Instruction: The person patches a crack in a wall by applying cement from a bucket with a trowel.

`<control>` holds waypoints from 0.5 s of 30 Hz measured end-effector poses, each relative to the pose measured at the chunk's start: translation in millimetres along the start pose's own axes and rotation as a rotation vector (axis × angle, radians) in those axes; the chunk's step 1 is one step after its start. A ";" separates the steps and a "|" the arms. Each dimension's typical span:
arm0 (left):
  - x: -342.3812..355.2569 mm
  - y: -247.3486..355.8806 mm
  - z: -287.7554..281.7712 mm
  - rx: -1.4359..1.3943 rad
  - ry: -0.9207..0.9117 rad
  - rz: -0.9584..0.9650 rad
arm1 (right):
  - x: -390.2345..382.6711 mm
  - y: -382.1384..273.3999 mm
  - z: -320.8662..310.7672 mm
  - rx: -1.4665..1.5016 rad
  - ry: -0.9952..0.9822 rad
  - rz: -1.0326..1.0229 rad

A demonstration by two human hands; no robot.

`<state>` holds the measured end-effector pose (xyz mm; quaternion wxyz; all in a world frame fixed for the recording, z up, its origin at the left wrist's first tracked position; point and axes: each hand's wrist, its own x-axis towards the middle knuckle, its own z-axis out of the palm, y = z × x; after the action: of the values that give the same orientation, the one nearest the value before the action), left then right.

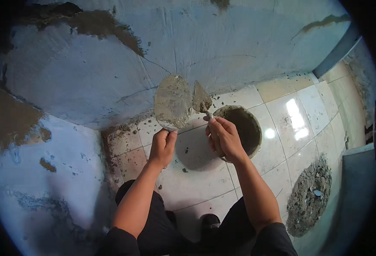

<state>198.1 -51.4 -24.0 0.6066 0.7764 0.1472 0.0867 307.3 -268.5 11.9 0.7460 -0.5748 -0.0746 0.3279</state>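
Gripped by its handle in my left hand (164, 149) is a flat, rounded metal plate (172, 101) smeared with wet grey mortar. My right hand (222, 135) is closed on the handle of a small pointed trowel (201, 96), its blade coated in mortar just to the right of the plate. Below my right hand stands a round bucket (250, 141) with a dark, mortar-stained inside, partly hidden by the hand and wrist.
A blue-grey wall (205, 38) with cracks and mortar patches runs ahead, meeting a side wall (47, 183) at left. The white tiled floor (273, 141) carries scattered debris and a rubble pile (303, 200) at right. A doorway edge (333, 51) stands at the upper right.
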 end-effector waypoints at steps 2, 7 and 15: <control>-1.1 10.1 0.7 0.140 0.019 0.085 | -0.5 -2.3 1.2 -0.013 0.027 -0.014; -3.2 8.7 -2.6 0.297 0.032 0.252 | -3.2 -13.4 1.6 -0.045 0.032 -0.007; -8.5 10.0 2.3 0.341 0.025 0.232 | -4.5 -13.7 10.2 -0.089 0.062 -0.010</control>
<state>192.0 -58.5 -14.5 0.4505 0.8785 0.0766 0.1395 304.3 -264.5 28.8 0.7232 -0.6171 -0.0688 0.3026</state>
